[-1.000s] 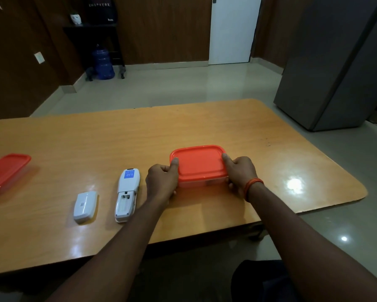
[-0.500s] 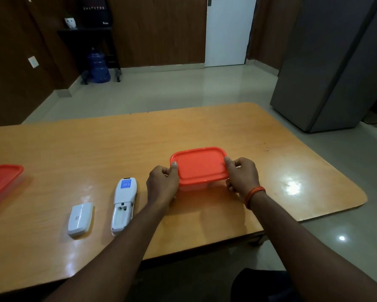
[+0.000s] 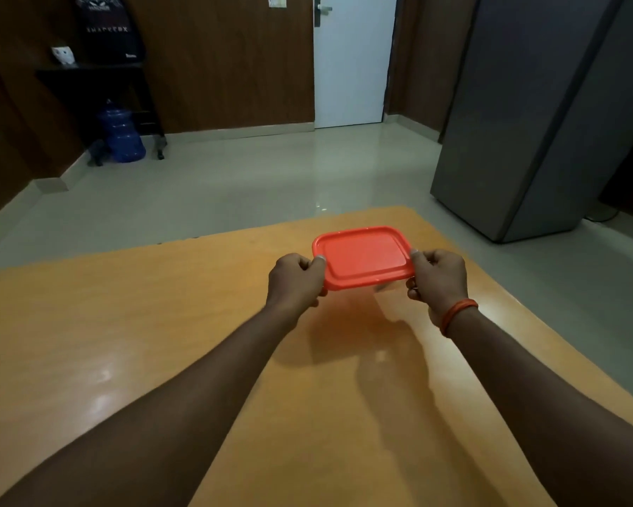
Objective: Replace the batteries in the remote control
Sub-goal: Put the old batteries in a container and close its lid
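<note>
We hold the orange lid (image 3: pixel 362 256) between our two hands, above the wooden surface (image 3: pixel 161 323). Our left hand (image 3: pixel 295 279) pinches the lid's left edge, thumb on top and fingers curled under; our right hand (image 3: pixel 437 281), with an orange band (image 3: pixel 457 316) on its wrist, pinches the right edge the same way. Both grips are closed on the lid, which sits nearly level, tipped a little toward us.

Under the lid's near edge we can make out a faint clear shape and a small dark mark, but we cannot tell whether a container body hangs there or only the lid is in hand. The remote control is not in view now, nor are any batteries; nothing lies on the surface near the lid.

We judge this as the step of opening the box for the fresh batteries. The risk lies in the shallow edge pinches: if the lid pops free suddenly, a body beneath could drop onto the surface below the lid and spill its contents, which could roll toward the surface's far edge, just beyond the lid. Looking away from the remote could also make the next reach clumsy.
</note>
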